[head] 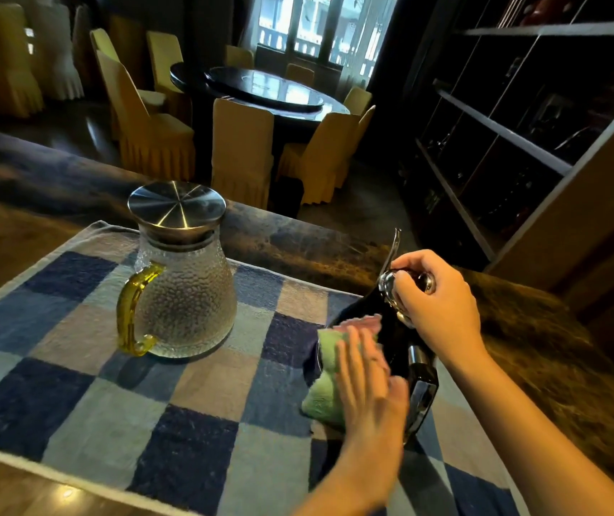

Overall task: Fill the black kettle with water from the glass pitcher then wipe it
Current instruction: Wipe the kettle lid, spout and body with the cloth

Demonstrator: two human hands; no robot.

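Presses straight, close-set fingers (357, 348) of the left hand (368, 389) flat on a soft green-and-pink folded cloth (326, 400) against the side of the glossy black kettle with chrome lid (391, 340); clamps the curled right hand (435, 303) round the lid's top, steadying; stands the kettle on a blue checked towel (74, 366), apart to the right of the dimpled glass pitcher with yellow handle (186, 296); probably handles heavy with water, rigid, slick where wet; best taken by the black rear handle, sparing the thin spout.
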